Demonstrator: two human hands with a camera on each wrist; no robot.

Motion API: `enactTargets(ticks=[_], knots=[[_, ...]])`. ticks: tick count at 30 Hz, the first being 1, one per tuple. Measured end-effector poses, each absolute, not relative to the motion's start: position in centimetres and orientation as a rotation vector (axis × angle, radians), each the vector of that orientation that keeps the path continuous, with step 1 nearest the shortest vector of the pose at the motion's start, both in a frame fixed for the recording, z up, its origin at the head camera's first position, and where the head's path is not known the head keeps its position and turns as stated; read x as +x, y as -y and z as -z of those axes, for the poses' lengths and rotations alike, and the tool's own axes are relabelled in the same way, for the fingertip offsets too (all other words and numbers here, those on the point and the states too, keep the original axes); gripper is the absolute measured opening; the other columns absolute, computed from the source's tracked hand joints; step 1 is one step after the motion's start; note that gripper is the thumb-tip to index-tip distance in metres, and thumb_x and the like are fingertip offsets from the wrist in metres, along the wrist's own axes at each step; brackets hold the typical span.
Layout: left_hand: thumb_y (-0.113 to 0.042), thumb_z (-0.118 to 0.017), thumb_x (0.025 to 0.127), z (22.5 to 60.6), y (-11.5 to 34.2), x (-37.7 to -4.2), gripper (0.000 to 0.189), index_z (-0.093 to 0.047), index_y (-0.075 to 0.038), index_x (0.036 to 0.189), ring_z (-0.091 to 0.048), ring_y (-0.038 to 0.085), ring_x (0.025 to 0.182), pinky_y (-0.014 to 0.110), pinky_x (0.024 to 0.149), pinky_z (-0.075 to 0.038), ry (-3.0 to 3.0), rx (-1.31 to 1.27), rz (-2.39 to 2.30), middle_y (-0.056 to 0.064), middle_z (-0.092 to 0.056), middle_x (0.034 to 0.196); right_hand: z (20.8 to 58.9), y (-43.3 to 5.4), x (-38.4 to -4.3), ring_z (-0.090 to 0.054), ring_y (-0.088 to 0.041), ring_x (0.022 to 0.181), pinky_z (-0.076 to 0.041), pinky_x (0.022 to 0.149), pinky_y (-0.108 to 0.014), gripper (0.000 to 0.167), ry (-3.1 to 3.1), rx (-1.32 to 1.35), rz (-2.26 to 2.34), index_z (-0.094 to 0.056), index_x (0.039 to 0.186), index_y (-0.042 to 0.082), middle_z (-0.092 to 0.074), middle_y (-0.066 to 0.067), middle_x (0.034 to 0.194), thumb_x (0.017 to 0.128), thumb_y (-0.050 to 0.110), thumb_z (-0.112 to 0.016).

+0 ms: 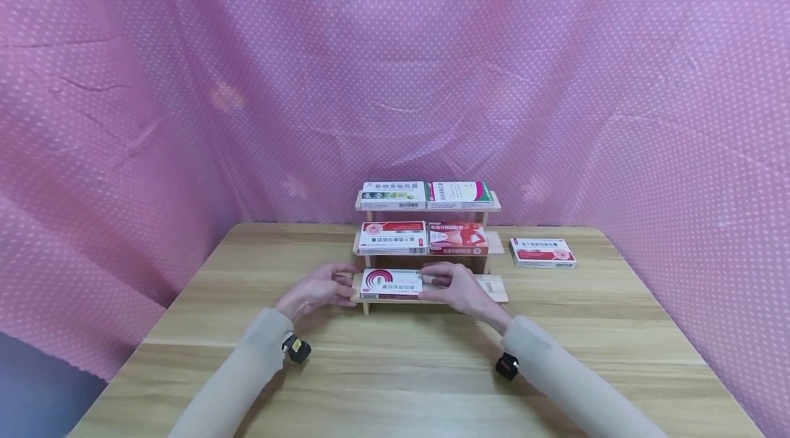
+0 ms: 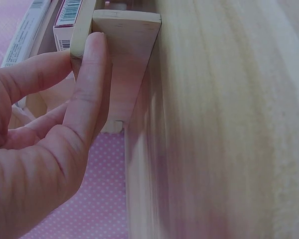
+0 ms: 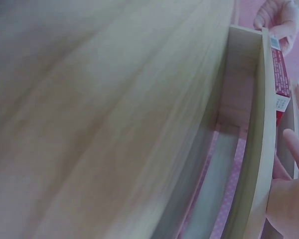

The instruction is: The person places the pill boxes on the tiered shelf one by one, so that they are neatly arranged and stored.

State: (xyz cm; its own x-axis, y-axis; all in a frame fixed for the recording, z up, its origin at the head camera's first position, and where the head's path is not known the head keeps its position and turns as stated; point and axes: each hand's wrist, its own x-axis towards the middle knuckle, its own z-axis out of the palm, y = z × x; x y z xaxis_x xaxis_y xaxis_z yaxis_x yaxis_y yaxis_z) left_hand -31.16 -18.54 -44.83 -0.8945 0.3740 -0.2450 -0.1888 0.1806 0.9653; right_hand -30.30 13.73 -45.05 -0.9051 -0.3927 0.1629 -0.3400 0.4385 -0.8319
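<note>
A small wooden three-step display rack point(image 1: 496, 289) stands on the table. On its bottom step lies a white medicine box point(image 1: 391, 284) with red arcs. My left hand point(image 1: 317, 292) pinches the left end of that step; in the left wrist view, digits of the left hand point(image 2: 55, 134) lie on both sides of the board's end. Over the same step, my right hand point(image 1: 459, 290) is at the box's right end with its fingers apart. From the right wrist, the right hand point(image 3: 291, 199) shows only partly, beside the step's front board, and the box's red end point(image 3: 280, 74) is bare.
On the middle step sit a white-and-red box point(image 1: 393, 238) and a red box point(image 1: 458, 238). The top step bears two more boxes, a green-and-white one point(image 1: 393, 195) and a white-and-magenta one point(image 1: 457, 194). Another medicine box point(image 1: 543, 253) lies on the table point(image 1: 395, 383), right of the rack.
</note>
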Motion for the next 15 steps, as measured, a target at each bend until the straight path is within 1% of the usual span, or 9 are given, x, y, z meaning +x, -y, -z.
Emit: enactTargets(ticks=[3, 7, 9, 11, 15], knots=[[0.011, -0.060, 0.085, 44.8, 18.6, -31.1, 0.067, -0.032, 0.007, 0.146, -0.066, 0.027, 0.090, 0.042, 0.090, -0.060, -2.037, 0.166, -1.766, 0.021, -0.054, 0.113, 45.1, -14.2, -30.4, -0.067, -0.023, 0.109, -0.056, 0.096, -0.038, 0.038, -2.621, -0.648, 1.531, -0.071, 0.118, 0.016, -0.069, -0.004, 0.122, 0.083, 0.028, -0.079], [0.012, -0.060, 0.084, 44.8, 18.7, -31.1, 0.067, -0.034, 0.005, 0.145, -0.066, 0.027, 0.089, 0.042, 0.090, -0.060, -2.036, 0.142, -1.776, 0.018, -0.053, 0.109, 44.9, -15.1, -30.5, -0.066, -0.016, 0.104, -0.055, 0.095, -0.037, 0.027, -2.637, -0.662, 1.533, -0.073, 0.113, 0.017, -0.072, 0.000, 0.113, 0.088, 0.028, -0.073], [0.012, -0.060, 0.084, 44.8, 18.7, -31.0, 0.067, -0.034, 0.006, 0.145, -0.066, 0.027, 0.089, 0.043, 0.090, -0.060, -2.039, 0.152, -1.774, 0.018, -0.053, 0.109, 44.7, -15.6, -30.6, -0.065, -0.013, 0.103, -0.053, 0.095, -0.036, 0.026, -2.639, -0.672, 1.512, -0.073, 0.112, 0.018, -0.073, 0.002, 0.110, 0.090, 0.032, -0.071], [0.012, -0.060, 0.084, 44.8, 18.6, -31.0, 0.067, -0.034, 0.006, 0.145, -0.066, 0.027, 0.089, 0.043, 0.090, -0.059, -2.036, 0.158, -1.770, 0.019, -0.054, 0.110, 44.5, -16.1, -30.6, -0.066, -0.013, 0.099, -0.053, 0.092, -0.035, 0.027, -2.620, -0.671, 1.496, -0.074, 0.111, 0.018, -0.073, 0.003, 0.108, 0.090, 0.035, -0.070], [0.011, -0.060, 0.085, 44.7, 18.6, -31.0, 0.067, -0.032, 0.007, 0.146, -0.067, 0.027, 0.090, 0.043, 0.090, -0.059, -2.033, 0.180, -1.758, 0.021, -0.055, 0.112, 44.4, -17.3, -30.7, -0.066, -0.015, 0.089, -0.054, 0.079, -0.031, 0.030, -2.579, -0.677, 1.463, -0.073, 0.112, 0.016, -0.074, 0.000, 0.101, 0.092, 0.038, -0.067]])
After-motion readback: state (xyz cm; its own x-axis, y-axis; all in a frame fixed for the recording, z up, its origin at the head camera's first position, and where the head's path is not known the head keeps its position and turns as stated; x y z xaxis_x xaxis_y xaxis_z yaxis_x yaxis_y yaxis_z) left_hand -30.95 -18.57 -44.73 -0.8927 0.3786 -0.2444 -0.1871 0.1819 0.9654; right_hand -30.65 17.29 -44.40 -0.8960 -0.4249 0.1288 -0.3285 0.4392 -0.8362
